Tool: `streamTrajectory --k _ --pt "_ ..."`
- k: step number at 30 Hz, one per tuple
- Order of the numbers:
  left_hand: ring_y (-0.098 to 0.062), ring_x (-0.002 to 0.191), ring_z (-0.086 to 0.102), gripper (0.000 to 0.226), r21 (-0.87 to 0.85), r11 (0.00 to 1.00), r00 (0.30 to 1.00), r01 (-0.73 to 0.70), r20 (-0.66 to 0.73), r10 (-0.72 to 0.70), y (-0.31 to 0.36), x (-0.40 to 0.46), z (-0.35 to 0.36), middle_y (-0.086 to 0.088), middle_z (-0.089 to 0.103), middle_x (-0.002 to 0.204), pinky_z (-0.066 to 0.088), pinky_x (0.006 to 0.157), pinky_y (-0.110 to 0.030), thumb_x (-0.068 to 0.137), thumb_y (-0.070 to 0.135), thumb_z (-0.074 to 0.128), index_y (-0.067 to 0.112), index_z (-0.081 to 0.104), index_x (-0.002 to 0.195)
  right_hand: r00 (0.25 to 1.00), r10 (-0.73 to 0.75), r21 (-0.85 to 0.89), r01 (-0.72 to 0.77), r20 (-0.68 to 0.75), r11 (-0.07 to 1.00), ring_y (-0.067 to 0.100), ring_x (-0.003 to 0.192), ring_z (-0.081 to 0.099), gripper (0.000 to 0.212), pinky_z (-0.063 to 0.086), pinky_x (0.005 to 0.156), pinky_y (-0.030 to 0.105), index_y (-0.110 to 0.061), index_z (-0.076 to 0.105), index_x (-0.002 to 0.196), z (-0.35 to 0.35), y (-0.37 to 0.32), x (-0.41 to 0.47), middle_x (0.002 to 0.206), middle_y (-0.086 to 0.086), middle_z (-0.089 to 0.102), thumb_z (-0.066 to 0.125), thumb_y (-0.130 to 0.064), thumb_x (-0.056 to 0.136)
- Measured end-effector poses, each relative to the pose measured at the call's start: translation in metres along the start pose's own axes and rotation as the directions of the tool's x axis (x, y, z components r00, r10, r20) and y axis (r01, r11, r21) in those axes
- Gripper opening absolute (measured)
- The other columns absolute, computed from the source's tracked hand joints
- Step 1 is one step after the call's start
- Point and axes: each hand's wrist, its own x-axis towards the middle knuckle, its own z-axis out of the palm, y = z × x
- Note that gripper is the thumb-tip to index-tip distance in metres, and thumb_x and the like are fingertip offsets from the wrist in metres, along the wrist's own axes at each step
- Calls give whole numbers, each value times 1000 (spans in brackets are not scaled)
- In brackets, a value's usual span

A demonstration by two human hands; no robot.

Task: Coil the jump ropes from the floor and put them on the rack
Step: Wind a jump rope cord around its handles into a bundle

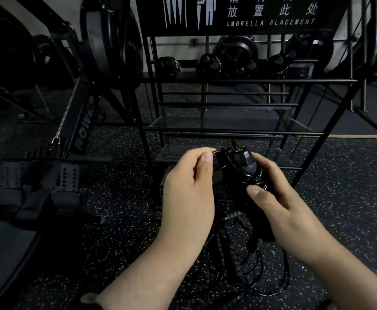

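Note:
A coiled black jump rope bundle (242,167) with its handles sits between both hands, low in front of the rack. My right hand (279,193) grips the bundle from the right, thumb across its lower side. My left hand (189,182) pinches the thin cord at the bundle's left edge. More black jump ropes (248,260) lie tangled on the speckled floor below my hands, one ribbed handle showing. The black metal rack (245,81) stands just beyond; its top shelf carries three coiled ropes (208,64).
A rowing machine (80,121) with footplates stands to the left of the rack. The rack's sign (270,12) reads "UMBRELLA PLACEMENT". Lower mesh shelves (227,124) sit behind my hands. Dark exercise equipment fills the back; a dark mat lies at right.

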Motion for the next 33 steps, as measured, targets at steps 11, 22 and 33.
streamTrajectory --k 11,22,33 --pt "3 85 65 26 -92 995 999 29 -21 -32 2 7 -3 19 70 87 58 89 -36 106 32 50 47 70 115 997 -58 -60 61 58 996 -13 130 48 56 38 101 9 -53 38 144 4 6 -2 137 -38 53 53 -44 90" --pt "1 81 71 27 -52 997 998 58 -36 -60 6 14 -10 17 76 80 56 79 -24 90 9 61 26 80 85 989 -73 -109 87 127 990 -19 131 42 60 33 99 -1 -54 32 147 9 7 -5 138 -44 46 54 -46 92" --pt "-4 84 67 14 23 997 971 78 223 -81 2 18 -17 11 72 89 56 81 -31 103 32 53 29 65 96 980 -55 -319 116 192 941 -7 123 49 64 43 93 7 -75 30 137 -3 8 -1 129 -34 44 59 -58 83"
